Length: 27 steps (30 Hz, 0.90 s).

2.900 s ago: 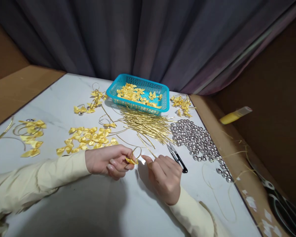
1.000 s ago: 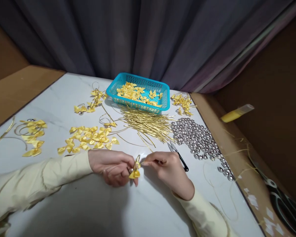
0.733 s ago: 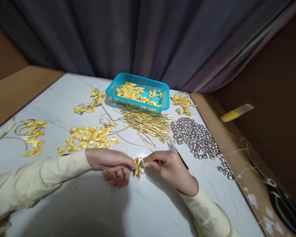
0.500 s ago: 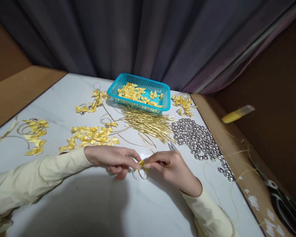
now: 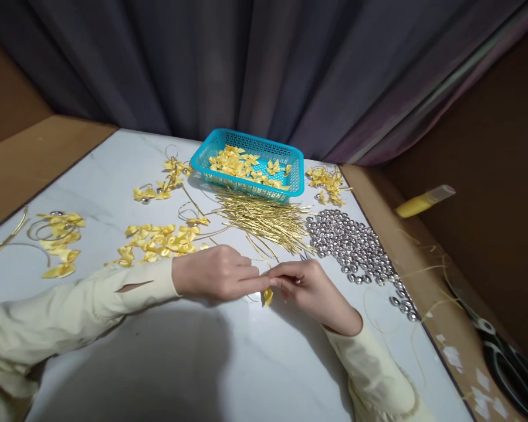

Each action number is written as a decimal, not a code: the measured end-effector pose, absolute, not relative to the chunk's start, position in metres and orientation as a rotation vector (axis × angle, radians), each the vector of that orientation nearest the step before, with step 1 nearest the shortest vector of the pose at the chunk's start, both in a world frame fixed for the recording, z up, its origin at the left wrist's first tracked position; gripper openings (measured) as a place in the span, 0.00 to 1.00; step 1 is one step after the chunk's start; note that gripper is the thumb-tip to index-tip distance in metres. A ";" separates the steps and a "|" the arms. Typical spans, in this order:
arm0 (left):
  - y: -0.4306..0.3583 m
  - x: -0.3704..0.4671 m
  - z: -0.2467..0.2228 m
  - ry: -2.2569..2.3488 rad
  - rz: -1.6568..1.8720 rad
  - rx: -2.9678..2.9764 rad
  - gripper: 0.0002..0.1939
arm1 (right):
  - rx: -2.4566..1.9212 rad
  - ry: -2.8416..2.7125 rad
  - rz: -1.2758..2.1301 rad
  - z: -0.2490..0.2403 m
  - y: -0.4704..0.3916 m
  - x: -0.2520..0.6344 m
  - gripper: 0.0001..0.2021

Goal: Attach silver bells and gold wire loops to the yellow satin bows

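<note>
Above the middle of the white table, my left hand [image 5: 222, 274] and my right hand [image 5: 310, 293] meet at the fingertips. Beneath the pinched thumb and index finger of my right hand hangs a yellow ribbon bow [image 5: 267, 297]. My left hand is closed, its index finger reaching to the right fingertips; its grip is hidden. A thin, partly hidden wire loop shows beside the bow. Close behind my hands lies a pile of gold wire ties [image 5: 264, 220]. Loose yellow bows [image 5: 158, 241] lie beyond my left forearm.
A blue basket [image 5: 302, 176] of bows stands at the back. Silver bells [image 5: 347, 243] are heaped at the right. Bows with wire rings lie in clusters at left [image 5: 64, 234] and back right [image 5: 328, 181]. Black-handled scissors [image 5: 495, 346] and a yellow tube [image 5: 425, 201] lie beyond the table's right edge.
My left hand has moved right and turned over, its fingers now more closed. The bow has shifted slightly right and hangs lower beneath the fingertips. My right hand stays nearly in place.
</note>
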<state>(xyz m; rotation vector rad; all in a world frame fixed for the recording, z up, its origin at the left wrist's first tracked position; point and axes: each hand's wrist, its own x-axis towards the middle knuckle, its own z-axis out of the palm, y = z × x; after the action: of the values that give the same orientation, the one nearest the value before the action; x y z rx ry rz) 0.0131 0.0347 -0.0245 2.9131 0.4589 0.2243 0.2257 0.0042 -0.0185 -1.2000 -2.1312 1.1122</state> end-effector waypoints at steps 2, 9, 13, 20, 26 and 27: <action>0.036 0.014 -0.034 0.390 0.348 3.000 0.14 | -1.216 -2.122 1.138 -0.019 0.006 0.227 0.08; 0.040 0.017 -0.043 0.227 0.713 3.235 0.08 | -1.212 -2.105 1.123 -0.025 0.009 0.229 0.07; 0.041 0.018 -0.042 0.175 0.720 3.319 0.08 | -1.177 -2.113 1.023 -0.025 0.011 0.230 0.07; 0.042 0.020 -0.047 0.156 0.784 3.357 0.06 | -1.188 -2.089 0.992 -0.025 0.013 0.231 0.07; 0.042 0.021 -0.052 0.071 0.751 3.433 0.09 | -1.191 -2.072 1.004 -0.026 0.010 0.230 0.07; 0.042 0.021 -0.052 0.065 0.747 3.448 0.09 | -1.197 -2.069 0.998 -0.026 0.010 0.230 0.08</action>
<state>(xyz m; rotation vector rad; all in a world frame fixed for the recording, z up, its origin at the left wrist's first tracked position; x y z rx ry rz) 0.0207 0.0418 -0.0523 3.4475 0.0651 0.7467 0.2302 0.0102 -0.0263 -1.1969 -2.0693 0.9978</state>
